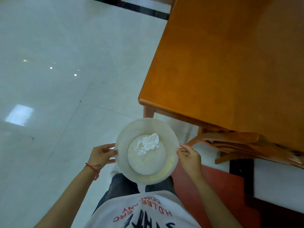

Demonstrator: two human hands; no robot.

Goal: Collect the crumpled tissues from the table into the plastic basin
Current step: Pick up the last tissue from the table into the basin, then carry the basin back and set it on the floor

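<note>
While we are standing just off the near-left corner of the desk [230,63], we are holding the plastic basin [122,140] out in front of us with both hands, clear of the desk and over the floor [49,79]. Our left hand [102,155] is pinching the basin's left rim, thumb over the lip and fingers curled beneath; our right hand [189,157] is gripping the right rim in the same way. Crumpled tissues [148,143] are lying in a white wad on the basin's bottom, toward its far side. Along the part of the desk we are seeing, no tissue is showing; its right side is running out of view. The desk is lying ahead and to our right, so our right hand is nearer to it. We are judging that any further pickup is asking us to turn right, keeping the basin in the left hand. A chair [246,145] is tucked at the desk's near edge, just beside our right hand.
</note>
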